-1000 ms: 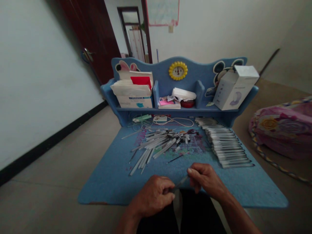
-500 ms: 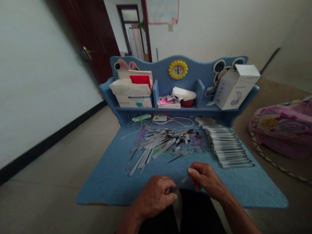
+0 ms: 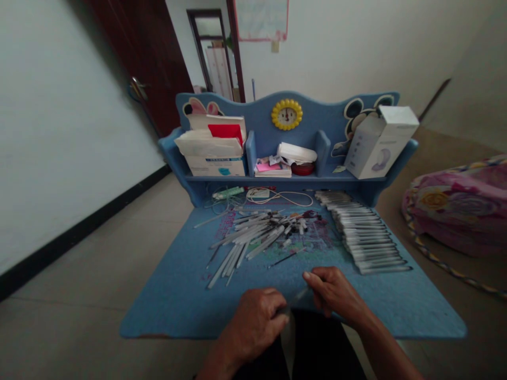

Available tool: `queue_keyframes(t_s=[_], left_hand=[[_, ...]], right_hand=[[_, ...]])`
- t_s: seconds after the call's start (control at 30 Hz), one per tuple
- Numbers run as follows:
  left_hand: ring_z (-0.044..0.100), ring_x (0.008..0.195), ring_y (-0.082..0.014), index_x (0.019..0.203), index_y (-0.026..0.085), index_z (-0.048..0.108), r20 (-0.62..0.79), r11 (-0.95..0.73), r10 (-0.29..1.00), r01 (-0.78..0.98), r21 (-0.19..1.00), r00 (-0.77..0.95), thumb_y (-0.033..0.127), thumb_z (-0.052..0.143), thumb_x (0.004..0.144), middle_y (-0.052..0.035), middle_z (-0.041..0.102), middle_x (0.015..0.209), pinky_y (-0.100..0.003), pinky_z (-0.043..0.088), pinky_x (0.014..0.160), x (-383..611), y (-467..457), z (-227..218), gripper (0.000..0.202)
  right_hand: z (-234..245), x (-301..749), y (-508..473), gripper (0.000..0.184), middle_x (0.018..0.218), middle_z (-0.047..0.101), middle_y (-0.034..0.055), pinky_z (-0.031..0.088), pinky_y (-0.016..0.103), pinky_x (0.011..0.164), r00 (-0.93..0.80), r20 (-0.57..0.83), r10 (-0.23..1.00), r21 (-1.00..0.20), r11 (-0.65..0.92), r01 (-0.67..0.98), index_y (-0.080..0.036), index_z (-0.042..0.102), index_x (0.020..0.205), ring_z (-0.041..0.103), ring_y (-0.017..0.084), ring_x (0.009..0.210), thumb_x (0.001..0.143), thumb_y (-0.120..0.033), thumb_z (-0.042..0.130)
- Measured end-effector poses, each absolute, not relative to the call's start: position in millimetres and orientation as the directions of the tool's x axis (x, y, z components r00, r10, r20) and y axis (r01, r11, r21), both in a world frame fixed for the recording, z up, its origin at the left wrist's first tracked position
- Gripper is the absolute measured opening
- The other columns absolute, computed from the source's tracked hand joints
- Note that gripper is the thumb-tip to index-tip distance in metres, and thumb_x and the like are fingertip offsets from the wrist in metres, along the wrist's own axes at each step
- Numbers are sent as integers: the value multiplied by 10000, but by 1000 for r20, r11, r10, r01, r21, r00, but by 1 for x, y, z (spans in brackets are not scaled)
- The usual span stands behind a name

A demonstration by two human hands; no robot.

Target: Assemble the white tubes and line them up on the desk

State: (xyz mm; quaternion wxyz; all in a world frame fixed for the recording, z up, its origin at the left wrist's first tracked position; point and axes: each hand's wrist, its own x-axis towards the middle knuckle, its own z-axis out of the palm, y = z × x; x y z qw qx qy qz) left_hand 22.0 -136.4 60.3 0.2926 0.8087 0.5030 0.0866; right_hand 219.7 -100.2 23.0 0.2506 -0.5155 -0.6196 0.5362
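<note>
My left hand [image 3: 255,319] and my right hand [image 3: 335,293] meet at the near edge of a small blue desk [image 3: 182,295]. Both are closed on one thin grey pen [image 3: 298,295], the left fist round its lower end, the right fingers pinching its upper end. A loose heap of white pen barrels and small dark parts [image 3: 255,235] lies in the middle of the desk beyond my hands. A neat row of assembled pens [image 3: 366,237] runs along the right side. A single thin refill [image 3: 285,257] lies just ahead of my right hand.
The desk's blue back shelf [image 3: 289,179] holds papers and a box [image 3: 216,148], a yellow clock [image 3: 287,114] and a white carton [image 3: 380,141]. Cables [image 3: 277,196] lie under it. A pink bundle [image 3: 459,206] sits on the floor at right; a dark door [image 3: 158,68] is behind left.
My hands have barely moved and keep hold of the same pen; the view has shifted slightly, so the desk sits a little to the left.
</note>
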Motion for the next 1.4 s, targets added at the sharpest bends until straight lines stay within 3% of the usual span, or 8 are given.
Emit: queue_keyframes(t_s=[0.33,0.57,0.7,0.87,1.13,1.2,1.3,1.4], left_hand=[[530,751,-188,756,184,546,-76,-377,900,855,355,429,115,498,771,-47,590,782,-283,368,647,42,-144,46,86],[512,729,-151,719,171,580,-101,-210,929,733,647,355,185,618,684,-10,569,761,-248,373,645,44,-141,47,53],[514,675,-129,982,163,602,-262,44,914,565,824,311,293,581,735,10,588,748,-230,398,629,36,-138,49,279],[521,688,-143,832,146,652,-319,84,896,588,804,309,316,488,787,4,588,668,-236,399,643,28,-132,48,240],[512,648,-130,664,160,600,-148,-54,953,626,778,266,234,504,769,4,538,668,-224,367,613,30,-128,49,161],[504,635,-129,651,165,586,-123,-59,961,618,784,247,238,503,770,7,527,657,-222,364,606,31,-126,48,162],[494,630,-128,642,166,579,-128,-25,969,602,798,210,250,506,764,15,516,639,-219,365,610,31,-122,45,165],[479,621,-127,632,164,582,-172,31,965,566,824,196,257,518,748,24,506,612,-212,364,593,32,-117,44,162]], right_hand=[[16,223,-94,467,308,465,-39,206,181,243,-206,-386,899,-847,-257,466,-208,402,513,387,87,212,810,-569,407],[21,227,-95,463,294,455,-51,175,166,244,-180,-377,909,-881,-292,372,-204,384,495,353,64,203,786,-556,459],[20,233,-92,467,305,461,-46,171,168,254,-132,-335,933,-916,-290,278,-200,387,495,342,59,208,790,-554,460],[13,239,-89,485,306,459,-46,174,165,248,-78,-335,939,-926,-313,212,-194,392,496,332,56,204,775,-583,468],[3,242,-82,474,317,452,-48,163,180,254,-86,-375,923,-894,-336,296,-204,380,531,328,69,205,819,-580,396],[7,245,-80,475,357,481,-30,234,198,284,-55,-323,945,-862,-269,429,-201,412,540,398,95,253,847,-560,358],[21,246,-80,344,644,636,41,435,263,511,-69,43,997,-732,78,676,-174,589,741,596,168,566,868,-446,421],[36,238,-87,159,923,638,54,421,340,783,-416,334,846,-471,532,704,-217,598,968,566,207,877,835,-275,534]])
